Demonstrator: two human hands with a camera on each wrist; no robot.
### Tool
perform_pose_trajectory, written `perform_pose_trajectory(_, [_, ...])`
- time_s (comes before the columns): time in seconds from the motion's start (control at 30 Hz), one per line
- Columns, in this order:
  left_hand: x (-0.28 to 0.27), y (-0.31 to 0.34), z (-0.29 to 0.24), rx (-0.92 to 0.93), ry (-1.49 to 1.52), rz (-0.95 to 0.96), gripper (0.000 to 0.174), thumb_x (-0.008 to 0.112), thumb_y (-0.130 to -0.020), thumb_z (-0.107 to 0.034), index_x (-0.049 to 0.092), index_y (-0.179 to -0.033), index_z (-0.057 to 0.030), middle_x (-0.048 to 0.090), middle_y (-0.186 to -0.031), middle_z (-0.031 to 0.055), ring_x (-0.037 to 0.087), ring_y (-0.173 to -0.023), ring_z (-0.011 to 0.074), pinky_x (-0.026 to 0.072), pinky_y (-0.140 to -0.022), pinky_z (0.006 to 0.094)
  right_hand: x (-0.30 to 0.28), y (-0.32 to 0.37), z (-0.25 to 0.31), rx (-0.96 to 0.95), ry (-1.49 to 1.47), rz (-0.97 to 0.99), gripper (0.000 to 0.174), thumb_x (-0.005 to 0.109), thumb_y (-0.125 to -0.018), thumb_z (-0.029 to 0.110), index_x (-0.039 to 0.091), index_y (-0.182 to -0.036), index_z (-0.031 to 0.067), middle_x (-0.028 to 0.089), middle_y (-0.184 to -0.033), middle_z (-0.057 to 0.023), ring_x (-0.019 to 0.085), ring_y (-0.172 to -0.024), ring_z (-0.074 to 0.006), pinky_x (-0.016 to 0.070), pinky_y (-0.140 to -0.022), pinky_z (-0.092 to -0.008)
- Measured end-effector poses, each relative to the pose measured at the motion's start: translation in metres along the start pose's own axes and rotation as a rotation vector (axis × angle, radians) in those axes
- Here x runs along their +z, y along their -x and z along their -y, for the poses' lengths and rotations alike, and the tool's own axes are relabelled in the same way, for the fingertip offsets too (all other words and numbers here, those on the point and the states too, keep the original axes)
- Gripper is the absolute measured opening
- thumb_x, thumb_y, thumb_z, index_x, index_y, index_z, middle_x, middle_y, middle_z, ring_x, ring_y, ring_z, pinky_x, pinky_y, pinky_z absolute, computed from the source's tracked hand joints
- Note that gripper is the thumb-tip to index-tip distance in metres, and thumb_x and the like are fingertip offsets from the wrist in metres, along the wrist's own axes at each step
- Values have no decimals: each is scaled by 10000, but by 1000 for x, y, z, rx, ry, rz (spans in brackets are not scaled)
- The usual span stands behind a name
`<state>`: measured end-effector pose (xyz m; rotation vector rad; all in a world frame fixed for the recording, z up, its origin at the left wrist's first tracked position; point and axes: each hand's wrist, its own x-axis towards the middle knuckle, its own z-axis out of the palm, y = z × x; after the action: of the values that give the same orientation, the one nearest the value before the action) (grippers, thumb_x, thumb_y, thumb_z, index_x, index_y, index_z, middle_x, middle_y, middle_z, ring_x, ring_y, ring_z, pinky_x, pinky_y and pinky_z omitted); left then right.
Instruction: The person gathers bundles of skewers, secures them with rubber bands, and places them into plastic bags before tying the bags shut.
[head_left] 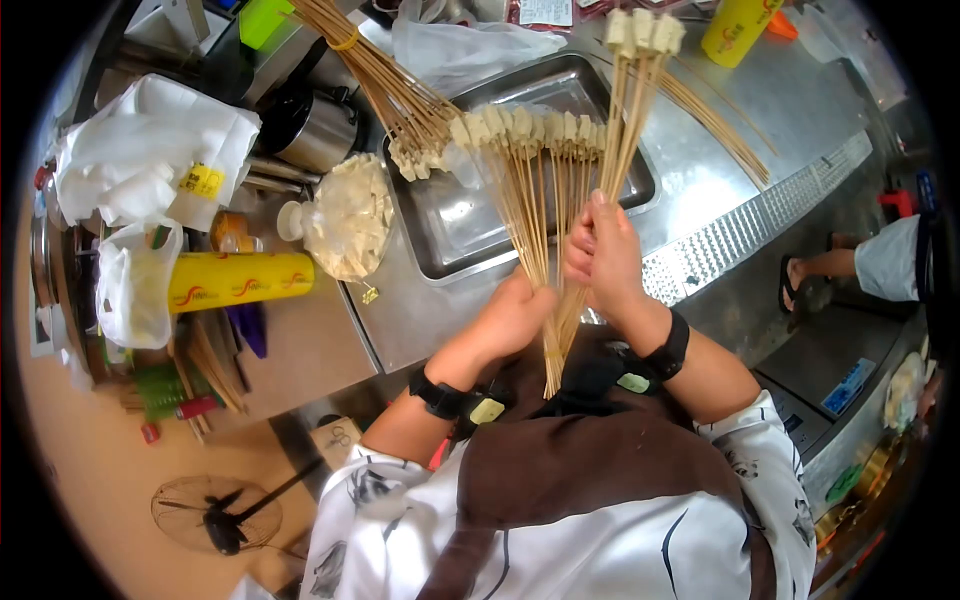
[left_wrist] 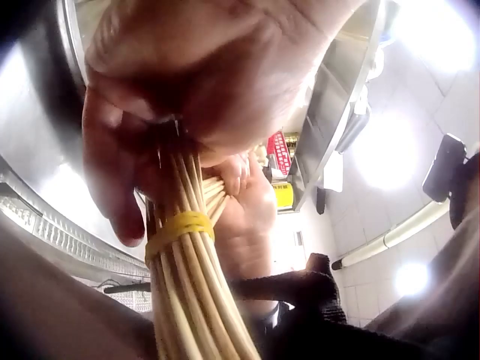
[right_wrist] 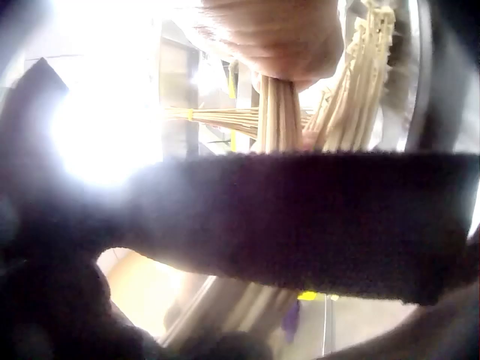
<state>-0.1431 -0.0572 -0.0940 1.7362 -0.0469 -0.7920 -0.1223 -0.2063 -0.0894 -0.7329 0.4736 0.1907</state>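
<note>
- Currently, the left hand [head_left: 515, 315] is clenched round a fanned bunch of skewers [head_left: 540, 215], in front of the near edge of the metal tray [head_left: 450, 262]; pale chunks sit on their far ends, above the tray.
- The right hand [head_left: 607, 250] grasps a smaller bunch [head_left: 625, 120], just to the right, its chunk-topped ends pointing far and up.
- A yellow band [left_wrist: 180, 231] circles the fanned bunch below the left hand, near its bare ends.
- Another bundle [head_left: 385, 85], tied with its own yellow band, lies at the far left, chunk ends over the tray.
- Loose sticks [head_left: 715, 125] lie right of the tray.
- Left of the tray is a clear bag [head_left: 347, 215] of pale pieces; farther left is a yellow roll [head_left: 245, 280].
</note>
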Motion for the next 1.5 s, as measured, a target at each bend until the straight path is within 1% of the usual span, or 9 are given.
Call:
perform_pose_trajectory(0.07, [0, 1, 3, 11, 13, -1, 257, 425, -916, -82, 494, -1153, -10, 586, -888, 21, 548, -786, 105, 480, -705, 290, -1, 5, 6, -24, -21, 35, 347, 444, -1005, 386, 363, -799, 118, 309, -584, 24, 269, -407, -76, 228, -346, -246])
perform_pose_trajectory(0.13, [1, -1, 11, 36, 36, -11, 259, 422, -918, -76, 494, -1159, -13, 588, -888, 23, 550, -786, 103, 480, -702, 287, -3, 9, 12, -207, -34, 92, 353, 428, -1012, 390, 355, -799, 117, 314, -591, 20, 274, -411, -72, 235, -351, -242])
perform_pose_trajectory(0.3, [1, -3, 13, -2, 92, 100, 279, 409, -921, -55, 485, -1186, -13, 603, -909, 43, 594, -788, 130, 518, -694, 296, 2, 8, 12, -179, -36, 43, 349, 433, -1010, 393, 351, -812, 118, 317, -599, 21, 283, -419, -71, 239, -355, -245])
perform_pose_trajectory(0.37, [3, 0, 5, -104, 235, 113, 296, 400, -912, -30, 475, -1198, -6, 613, -950, 74, 638, -799, 181, 569, -705, 338, 3, 7, 8, -89, -41, 15, 353, 439, -1007, 402, 352, -815, 118, 317, -602, 23, 284, -421, -71, 239, -356, -245])
perform_pose_trajectory(0.47, [4, 0, 6, -51, 206, 109, 318, 400, -897, 0, 459, -1210, 0, 614, -988, 97, 659, -804, 219, 598, -720, 387, 2, 4, 3, -89, -28, -7, 338, 471, -998, 386, 367, -821, 118, 331, -605, 24, 307, -424, -68, 261, -353, -240])
perform_pose_trajectory(0.57, [8, 6, -7, -165, 339, 99, 335, 435, -887, 19, 453, -1221, -5, 611, -984, 98, 655, -807, 207, 597, -724, 390, 1, 1, 0, -88, 8, -7, 310, 488, -995, 362, 390, -838, 113, 352, -606, 25, 326, -426, -65, 277, -352, -240])
perform_pose_trajectory(0.77, [6, 9, -3, -159, 382, 104, 393, 482, -883, 38, 414, -1263, -30, 603, -950, 90, 656, -791, 212, 595, -717, 385, 6, -9, -17, -83, 94, -74, 243, 498, -994, 312, 425, -871, 115, 355, -609, 31, 311, -440, -62, 248, -363, -227])
perform_pose_trajectory(1.17, [8, 9, 2, -120, 330, 108, 536, 395, -872, 70, 279, -1380, -58, 583, -1018, 125, 679, -751, 264, 594, -674, 386, 4, -13, -29, -134, 189, -81, 225, 523, -983, 272, 428, -864, 107, 390, -600, 38, 341, -444, -55, 285, -367, -231])
perform_pose_trajectory(1.5, [13, 9, 7, -74, 277, 81, 531, 408, -872, 63, 292, -1379, -44, 595, -1006, 123, 683, -745, 257, 596, -657, 370, -12, -24, -46, -221, 308, -70, 188, 546, -952, 188, 430, -847, 84, 449, -600, 7, 417, -434, -92, 328, -360, -273])
